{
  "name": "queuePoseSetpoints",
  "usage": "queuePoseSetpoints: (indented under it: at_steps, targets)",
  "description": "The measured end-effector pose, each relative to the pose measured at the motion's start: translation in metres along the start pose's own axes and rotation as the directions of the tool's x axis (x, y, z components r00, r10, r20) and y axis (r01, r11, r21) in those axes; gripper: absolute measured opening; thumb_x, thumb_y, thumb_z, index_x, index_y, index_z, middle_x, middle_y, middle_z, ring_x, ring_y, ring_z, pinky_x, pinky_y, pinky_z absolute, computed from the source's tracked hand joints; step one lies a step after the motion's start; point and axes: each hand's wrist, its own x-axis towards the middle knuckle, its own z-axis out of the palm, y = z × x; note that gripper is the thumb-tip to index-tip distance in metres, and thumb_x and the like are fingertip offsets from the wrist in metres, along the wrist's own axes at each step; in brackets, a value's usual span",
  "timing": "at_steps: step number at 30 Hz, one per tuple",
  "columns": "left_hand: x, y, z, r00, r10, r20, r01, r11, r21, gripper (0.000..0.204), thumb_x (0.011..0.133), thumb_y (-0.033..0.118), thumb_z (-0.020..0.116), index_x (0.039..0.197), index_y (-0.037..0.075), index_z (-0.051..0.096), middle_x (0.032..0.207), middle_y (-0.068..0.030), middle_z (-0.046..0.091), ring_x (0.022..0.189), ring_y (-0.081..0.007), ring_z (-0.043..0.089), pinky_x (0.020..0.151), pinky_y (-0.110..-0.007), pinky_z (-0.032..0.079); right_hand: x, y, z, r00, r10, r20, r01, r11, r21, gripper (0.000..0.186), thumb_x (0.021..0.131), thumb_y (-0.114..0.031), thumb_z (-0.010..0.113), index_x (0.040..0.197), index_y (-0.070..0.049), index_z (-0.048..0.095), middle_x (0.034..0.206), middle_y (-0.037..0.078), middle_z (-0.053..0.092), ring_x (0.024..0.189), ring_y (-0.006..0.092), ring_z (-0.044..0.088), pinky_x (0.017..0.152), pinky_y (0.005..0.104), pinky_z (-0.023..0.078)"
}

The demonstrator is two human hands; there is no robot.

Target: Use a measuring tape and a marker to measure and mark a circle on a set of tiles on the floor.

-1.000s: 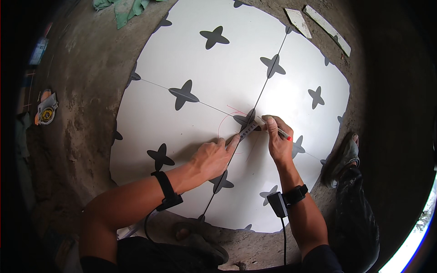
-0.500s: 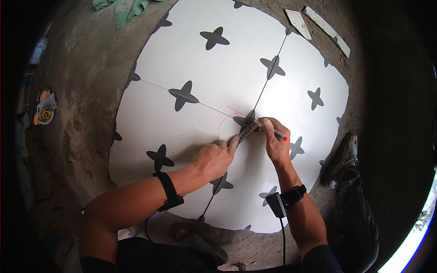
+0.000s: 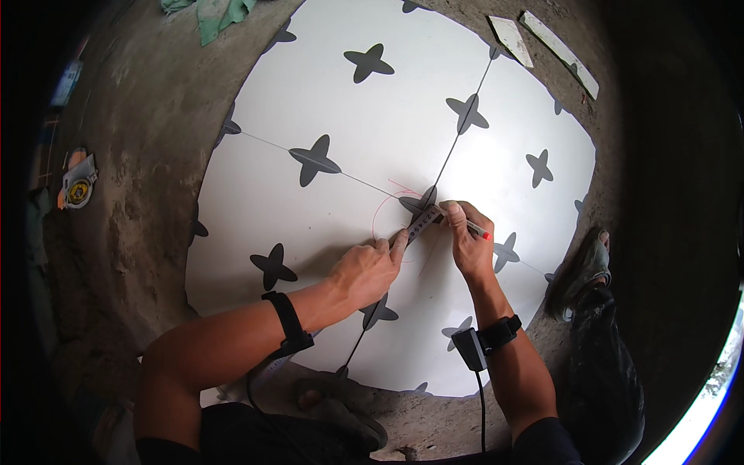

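Note:
My left hand (image 3: 370, 268) presses down on a short metal ruler (image 3: 419, 224) laid across the joint of the white floor tiles (image 3: 310, 225) with dark cross motifs. My right hand (image 3: 465, 240) holds a red-tipped marker (image 3: 474, 229) with its point at the ruler's far end, by the dark cross where the tile corners meet. A thin red curved line (image 3: 381, 218) is drawn on the tile around that spot. Both wrists wear black straps, the right one with a small box and cable.
Bare cement floor surrounds the tiles. A yellow tape measure (image 3: 77, 188) lies at far left. Two cut tile strips (image 3: 542, 43) rest at top right, green cloth (image 3: 213, 12) at top. A sandalled foot (image 3: 583, 267) stands at the right, another foot (image 3: 329, 391) below.
My right hand with the marker has shifted slightly left and down along the ruler; my left hand stays pressing the ruler in place.

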Motion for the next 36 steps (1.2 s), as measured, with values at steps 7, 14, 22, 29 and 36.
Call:
queuePoseSetpoints:
  at_steps: [7,14,22,29,36]
  targets:
    - [-0.002,-0.001,-0.002,1.000,-0.012,-0.003,0.012,1.000,0.011,0.068,0.088,0.008,0.056,0.151,-0.009,0.036,0.091,-0.0201,0.068,0.069,-0.0265,0.071,0.064,-0.033,0.060,0.000,0.000,0.000,1.000,-0.008,-0.001,0.008,1.000,0.009,0.050,0.104,-0.042,0.057,0.099,0.005,0.071,0.073,0.009,0.065,0.068,0.0159,0.057,0.064,0.0301,0.047]
    - [0.001,-0.002,-0.002,1.000,0.009,0.000,-0.009,1.000,0.001,0.072,0.086,0.010,0.060,0.151,-0.010,0.035,0.093,-0.0212,0.068,0.072,-0.0272,0.071,0.066,-0.033,0.060,0.001,-0.002,0.003,0.999,-0.018,0.028,0.018,1.000,0.002,0.049,0.104,-0.041,0.058,0.099,0.006,0.071,0.072,0.009,0.065,0.068,0.0163,0.057,0.064,0.0300,0.047]
    - [0.007,0.001,0.003,1.000,-0.003,-0.003,0.003,0.998,-0.068,0.089,0.079,0.018,0.075,0.150,-0.011,0.031,0.091,-0.0245,0.065,0.073,-0.0320,0.071,0.065,-0.037,0.060,0.001,-0.009,-0.001,0.999,-0.043,-0.029,0.043,0.999,0.002,0.048,0.104,-0.039,0.058,0.102,0.007,0.071,0.078,0.013,0.070,0.072,0.0173,0.062,0.069,0.0300,0.050]
    - [0.003,0.000,0.001,1.000,0.007,-0.027,-0.007,1.000,-0.026,0.074,0.084,0.011,0.062,0.149,-0.012,0.036,0.089,-0.0214,0.069,0.071,-0.0268,0.071,0.064,-0.034,0.060,0.001,0.001,0.002,0.999,-0.024,-0.028,0.025,0.999,0.031,0.047,0.105,-0.039,0.057,0.102,0.006,0.071,0.078,0.012,0.069,0.072,0.0170,0.061,0.069,0.0302,0.050]
    - [0.003,-0.001,0.003,1.000,-0.010,0.011,0.010,0.998,-0.064,0.079,0.083,0.016,0.069,0.149,-0.011,0.035,0.093,-0.0250,0.065,0.073,-0.0321,0.071,0.066,-0.037,0.060,0.002,0.003,0.002,1.000,-0.010,-0.028,0.010,1.000,0.004,0.049,0.105,-0.041,0.056,0.101,0.006,0.071,0.074,0.010,0.065,0.069,0.0161,0.057,0.065,0.0301,0.047]
